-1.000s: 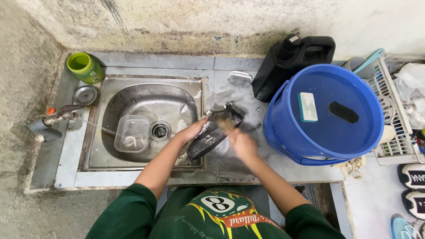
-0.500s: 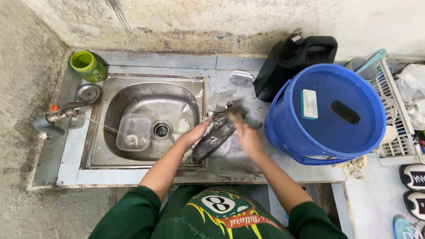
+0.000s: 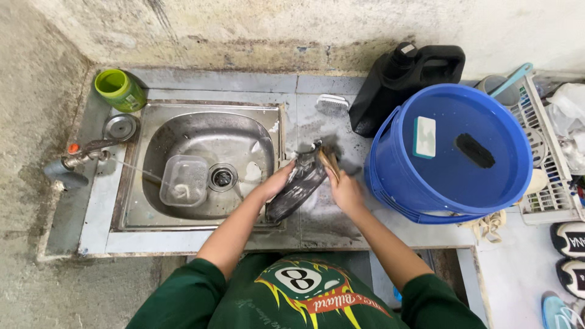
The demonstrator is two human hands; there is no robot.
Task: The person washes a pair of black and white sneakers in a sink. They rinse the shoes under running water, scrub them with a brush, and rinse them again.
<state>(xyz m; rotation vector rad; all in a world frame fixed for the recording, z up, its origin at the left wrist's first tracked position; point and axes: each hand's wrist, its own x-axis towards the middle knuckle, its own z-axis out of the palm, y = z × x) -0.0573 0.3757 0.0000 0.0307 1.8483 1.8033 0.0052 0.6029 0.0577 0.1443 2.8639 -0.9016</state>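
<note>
The left hand (image 3: 275, 184) grips a dark shoe (image 3: 300, 187) against the sink (image 3: 201, 122) edge, steadying it so the right hand (image 3: 346, 192), closed around a brush (image 3: 329, 162), can scrub it.

The left hand (image 3: 275, 183) covers one side of the dark shoe (image 3: 298, 189), and its fingers are out of sight beneath it. The right hand (image 3: 345, 190) hides most of the brush (image 3: 329, 161); only the bristled end shows. At the right edge, sneakers (image 3: 570, 256) are cut off. What the clear container (image 3: 184, 181) holds is too blurred to tell.
</note>
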